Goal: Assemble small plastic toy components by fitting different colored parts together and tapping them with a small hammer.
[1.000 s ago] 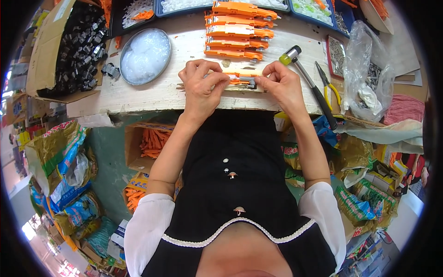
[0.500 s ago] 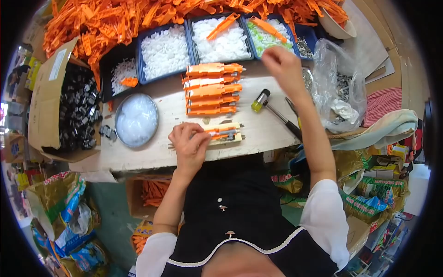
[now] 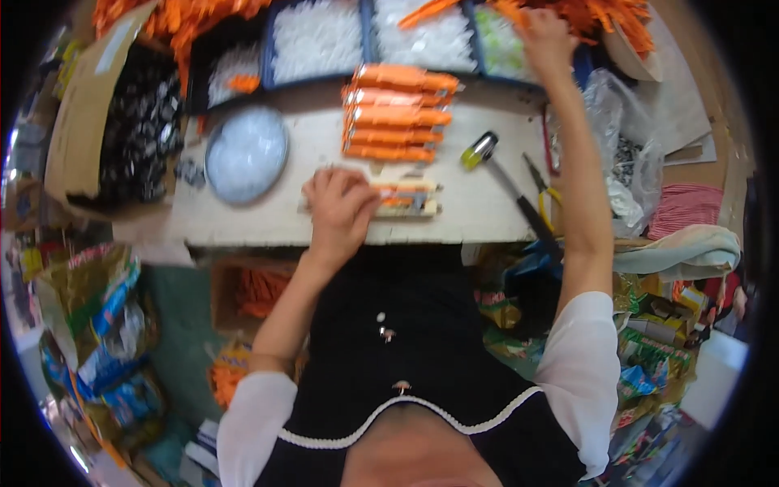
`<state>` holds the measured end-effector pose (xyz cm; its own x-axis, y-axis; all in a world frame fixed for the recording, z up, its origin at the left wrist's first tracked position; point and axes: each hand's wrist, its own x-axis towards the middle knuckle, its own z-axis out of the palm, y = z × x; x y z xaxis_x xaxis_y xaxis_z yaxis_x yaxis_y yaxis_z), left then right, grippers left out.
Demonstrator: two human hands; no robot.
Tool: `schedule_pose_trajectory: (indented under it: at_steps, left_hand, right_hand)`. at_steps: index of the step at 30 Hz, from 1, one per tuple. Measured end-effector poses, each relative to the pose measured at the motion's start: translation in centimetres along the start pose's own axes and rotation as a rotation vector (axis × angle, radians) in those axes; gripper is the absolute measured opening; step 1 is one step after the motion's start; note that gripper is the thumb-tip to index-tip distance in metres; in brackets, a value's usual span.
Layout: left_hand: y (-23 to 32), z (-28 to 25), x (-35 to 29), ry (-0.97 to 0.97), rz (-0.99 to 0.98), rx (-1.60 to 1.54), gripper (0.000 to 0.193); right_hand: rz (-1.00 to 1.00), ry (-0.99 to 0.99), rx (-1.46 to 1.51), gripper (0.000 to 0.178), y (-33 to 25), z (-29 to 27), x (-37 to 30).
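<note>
My left hand [image 3: 341, 207] rests on the white worktable [image 3: 471, 215], fingers curled over the left end of a small wooden jig [image 3: 410, 199] that holds an orange part. My right hand [image 3: 545, 36] is stretched far up to the back right, over the pile of loose orange parts [image 3: 604, 15] beside a bin of pale green pieces [image 3: 499, 40]; whether it holds anything is hidden. A stack of finished orange knife bodies [image 3: 393, 114] lies between the two hands.
Blue bins of white pieces [image 3: 316, 36] line the back. A round dish of clear bits [image 3: 246, 154] sits left, a box of black parts [image 3: 134, 134] further left. A mallet [image 3: 495, 166], pliers [image 3: 545, 195] and a plastic bag [image 3: 625, 158] lie right.
My right hand left the jig and reached up to the far right pile of orange parts. My left hand stayed on the jig. The view tilted toward the back bins.
</note>
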<state>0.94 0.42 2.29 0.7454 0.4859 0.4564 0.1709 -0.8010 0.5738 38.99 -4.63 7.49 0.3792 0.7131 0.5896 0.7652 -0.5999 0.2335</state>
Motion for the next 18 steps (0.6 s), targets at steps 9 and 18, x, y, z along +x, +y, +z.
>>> schedule_pose_trajectory:
  at_steps: [9,18]
  left_hand:
    - [-0.3,-2.2,-2.1,0.087,-0.096,-0.192,0.044]
    - [-1.5,-3.1,-2.6,0.088,-0.082,-0.148,0.044]
  right_hand:
    - [-0.381,-0.344,0.891,0.030,-14.4,-13.4,-13.8]
    - [-0.420,-0.242,0.798,0.027,-18.6,-12.8,-15.2]
